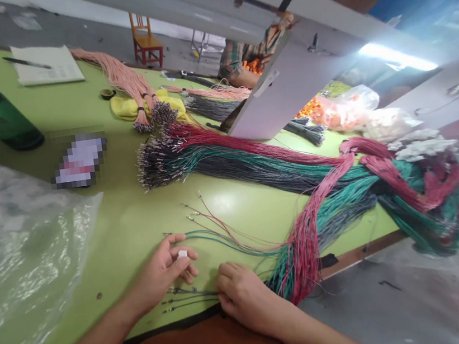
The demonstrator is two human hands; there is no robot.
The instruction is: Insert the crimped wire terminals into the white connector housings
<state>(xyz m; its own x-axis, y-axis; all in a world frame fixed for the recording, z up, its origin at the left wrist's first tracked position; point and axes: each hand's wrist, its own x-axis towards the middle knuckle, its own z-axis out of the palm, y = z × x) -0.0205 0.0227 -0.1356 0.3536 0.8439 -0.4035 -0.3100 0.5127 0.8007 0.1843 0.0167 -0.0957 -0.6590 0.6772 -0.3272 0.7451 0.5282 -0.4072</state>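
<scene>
Left hand [166, 267] lightly pinches a small white piece [182, 254] between thumb and fingers, over the counter [129, 213]. Right hand [243, 291] is curled over loose grey wires [193, 299]; its fingertips are hidden, can't tell if it grips. Loose red wires [224, 228] lie beyond the hands, green wires [221, 237] just past the left fingertips; all run toward the wire bundle [304, 241] right of the right hand.

Handling, my judgement: hold the white piece by its sides, faces clear of the thumb, and turn it with fingertips only. Best to take one wire at a time, close behind its metal end, keeping it straight. Keep colours apart; the bundle's weight could drag or cross the loose ends.
</scene>
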